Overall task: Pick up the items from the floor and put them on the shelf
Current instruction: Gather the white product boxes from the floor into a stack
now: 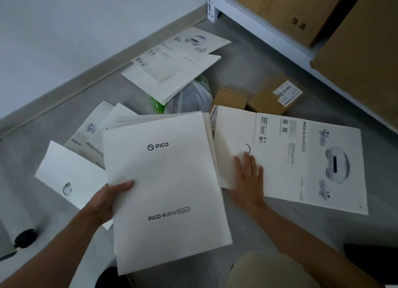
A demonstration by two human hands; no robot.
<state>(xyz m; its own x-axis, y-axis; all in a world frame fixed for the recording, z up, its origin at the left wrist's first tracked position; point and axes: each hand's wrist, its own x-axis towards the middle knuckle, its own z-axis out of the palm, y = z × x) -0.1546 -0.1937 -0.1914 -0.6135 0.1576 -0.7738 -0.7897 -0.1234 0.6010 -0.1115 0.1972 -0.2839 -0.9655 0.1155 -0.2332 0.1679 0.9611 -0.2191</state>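
I see white PICO sleeves in hand and more on the floor below the shelf.

My left hand (112,198) grips the held stack (170,180) at centre frame, thumb curled over its left edge. The top sheet is matte white card printed "PICO" and "PICO 4 Ultra" in black, with more sheet edges fanned behind it. My right hand (247,175) lies flat, fingers straight and slightly spread, on the unfolded sleeve (301,158) on the grey floor at right, which shows a headset, controllers and fine print. More sleeves lie at upper centre (178,61) and lower left (71,175). Two small cardboard boxes (271,98) sit just above the unfolded sleeve, and the white shelf (258,29) crosses the upper right.
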